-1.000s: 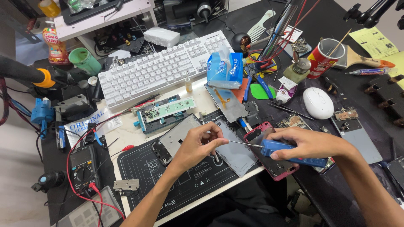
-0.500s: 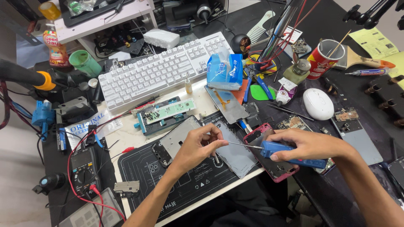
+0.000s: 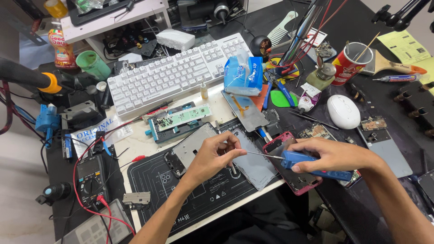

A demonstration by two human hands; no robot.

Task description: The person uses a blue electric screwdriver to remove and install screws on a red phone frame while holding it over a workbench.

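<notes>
Centrally, right hand gripping blue screwdriver, left hand pinching its tip, crowded black mat edge near.

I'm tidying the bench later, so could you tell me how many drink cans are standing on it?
1: a red can holding thin sticks, at the back right beside the paintbrush. Others may be hidden in the clutter.

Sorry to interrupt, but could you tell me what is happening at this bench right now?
A person is working on taken-apart phones at a cluttered repair bench. The right hand holds a blue screwdriver, its thin tip pointing left towards the left hand, whose fingers are pinched together at the tip. Below the hands lie a grey phone panel and a red phone frame on a black work mat. A white keyboard sits behind.
</notes>
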